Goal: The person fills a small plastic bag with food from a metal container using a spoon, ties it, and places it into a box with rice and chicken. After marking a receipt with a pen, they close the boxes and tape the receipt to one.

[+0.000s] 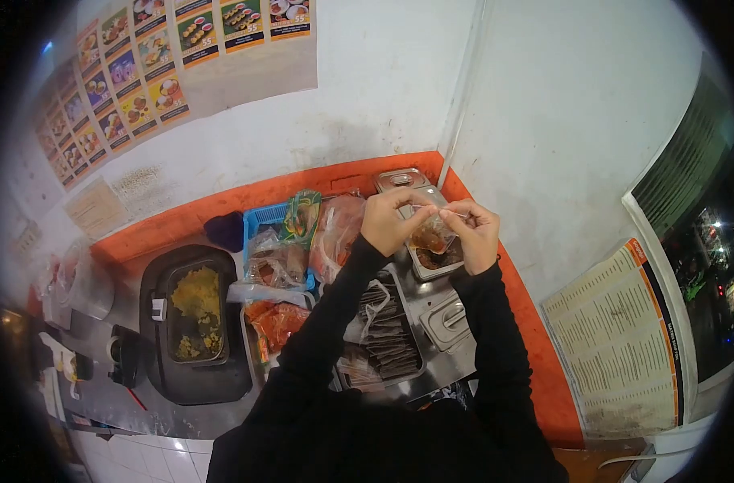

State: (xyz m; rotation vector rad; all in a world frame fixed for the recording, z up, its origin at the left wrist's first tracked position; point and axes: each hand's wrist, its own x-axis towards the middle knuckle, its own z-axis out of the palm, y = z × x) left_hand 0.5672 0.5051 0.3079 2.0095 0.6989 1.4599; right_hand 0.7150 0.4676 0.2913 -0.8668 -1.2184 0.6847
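Both my hands meet over the back right of the metal counter, fingers pinched together. My left hand (pixel 392 219) and my right hand (pixel 474 233) grip the neck of a small clear plastic bag (pixel 432 237) with brown sauce in it. A thin pale pink band shows at the fingertips, by the bag's neck. The bag hangs over a square metal food pan (pixel 437 262) of dark brown sauce and overlaps it in this view. A lidded metal pan (pixel 401 179) stands just behind my left hand.
A metal tray of dark strips (pixel 391 334) lies under my forearms, beside a lidded pan (pixel 447 322). Further left are a blue basket (pixel 258 217) of bagged food, a bag of reddish food (pixel 277 324) and a black pan (pixel 153 338) with yellow food. An orange-edged wall bounds the counter.
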